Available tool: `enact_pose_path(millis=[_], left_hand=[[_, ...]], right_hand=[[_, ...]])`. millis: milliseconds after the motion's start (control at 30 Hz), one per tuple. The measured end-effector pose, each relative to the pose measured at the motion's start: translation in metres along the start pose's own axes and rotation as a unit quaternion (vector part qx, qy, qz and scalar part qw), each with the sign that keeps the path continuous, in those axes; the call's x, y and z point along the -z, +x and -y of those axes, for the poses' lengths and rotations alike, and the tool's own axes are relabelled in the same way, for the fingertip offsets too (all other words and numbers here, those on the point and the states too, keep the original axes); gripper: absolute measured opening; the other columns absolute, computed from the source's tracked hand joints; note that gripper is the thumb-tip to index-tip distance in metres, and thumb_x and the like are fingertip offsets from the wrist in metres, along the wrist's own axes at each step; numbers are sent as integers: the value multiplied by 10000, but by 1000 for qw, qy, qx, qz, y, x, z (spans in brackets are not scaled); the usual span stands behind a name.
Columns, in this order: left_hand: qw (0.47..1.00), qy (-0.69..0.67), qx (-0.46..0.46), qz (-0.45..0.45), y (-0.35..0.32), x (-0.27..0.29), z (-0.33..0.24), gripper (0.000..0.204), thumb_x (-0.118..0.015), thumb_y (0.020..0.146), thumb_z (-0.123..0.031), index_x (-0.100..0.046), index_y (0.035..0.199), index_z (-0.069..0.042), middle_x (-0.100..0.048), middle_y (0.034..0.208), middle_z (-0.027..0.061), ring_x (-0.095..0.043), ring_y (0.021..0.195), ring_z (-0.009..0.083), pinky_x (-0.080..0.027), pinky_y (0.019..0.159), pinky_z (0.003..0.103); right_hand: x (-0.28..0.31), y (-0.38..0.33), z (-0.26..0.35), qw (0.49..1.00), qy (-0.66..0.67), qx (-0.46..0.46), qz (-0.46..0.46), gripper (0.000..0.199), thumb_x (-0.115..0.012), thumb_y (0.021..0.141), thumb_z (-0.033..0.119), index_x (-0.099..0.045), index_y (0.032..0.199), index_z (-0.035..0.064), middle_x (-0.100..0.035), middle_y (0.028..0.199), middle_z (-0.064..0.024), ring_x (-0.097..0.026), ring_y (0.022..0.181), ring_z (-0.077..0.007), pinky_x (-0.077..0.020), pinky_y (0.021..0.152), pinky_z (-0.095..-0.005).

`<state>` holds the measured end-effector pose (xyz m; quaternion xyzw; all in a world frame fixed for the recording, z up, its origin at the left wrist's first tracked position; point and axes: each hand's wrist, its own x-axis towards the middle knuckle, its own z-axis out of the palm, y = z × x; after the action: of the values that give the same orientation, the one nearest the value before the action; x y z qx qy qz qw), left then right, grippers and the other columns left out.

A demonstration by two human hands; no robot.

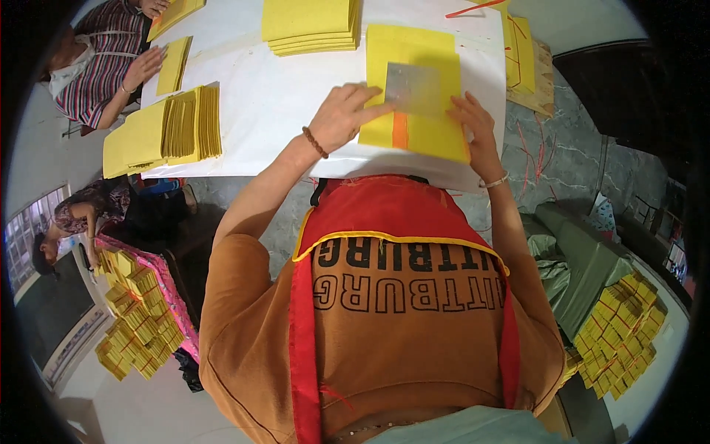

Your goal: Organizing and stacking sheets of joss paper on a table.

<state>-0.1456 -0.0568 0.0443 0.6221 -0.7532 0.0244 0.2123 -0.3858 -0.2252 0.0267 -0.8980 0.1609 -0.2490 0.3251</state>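
In front of me on the white-covered table lies a yellow paper sheet (436,137), overlapping more yellow paper. A grey, silvery square (414,87) sits on it, and below that runs an orange strip (400,132). My left hand (344,115) is at the left side, its thumb and forefinger apart and reaching toward the square; it is open. At the sheet's right edge rests my right hand (473,118), fingers stretched over the paper and open. Its thumb is partly hidden. The sheet's lower right corner looks slightly blurred.
A stack of yellow paper (310,26) stands at the far middle, and folded yellow bundles (174,126) at the left edge. Another person's hand (144,65) touches yellow paper at the far left. Tied yellow bundles (521,55) lie right; large piles (617,333) stand lower right.
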Motion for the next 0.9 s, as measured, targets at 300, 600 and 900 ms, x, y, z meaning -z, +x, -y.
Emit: enact_pose_path(millis=[300, 600, 900], left_hand=[[955, -220, 199, -7, -8, -11, -21, 232, -488, 884, -205, -583, 973, -13, -560, 798, 163, -523, 740, 309, -433, 648, 369], [813, -364, 453, -19, 12, -51, 8, 347, -524, 850, -322, -512, 734, 5, -542, 575, 167, -533, 534, 315, -397, 505, 393], [823, -279, 494, 23, 24, -42, 9, 374, -536, 829, -365, -490, 708, -13, -561, 599, 172, -558, 574, 326, -402, 514, 413]], right_hand=[[-19, -12, -2, 974, 152, -163, 40, 204, -612, 793, 143, -607, 979, 58, -626, 899, -73, -576, 818, -175, -433, 696, -285], [-30, 19, 0, 920, 189, -338, -59, 304, -613, 817, 210, -556, 1065, 42, -573, 636, -16, -508, 564, -91, -413, 534, -254], [-34, 30, 4, 916, 176, -345, -102, 407, -609, 816, 95, -429, 1178, 54, -487, 603, 18, -423, 568, -50, -348, 525, -205]])
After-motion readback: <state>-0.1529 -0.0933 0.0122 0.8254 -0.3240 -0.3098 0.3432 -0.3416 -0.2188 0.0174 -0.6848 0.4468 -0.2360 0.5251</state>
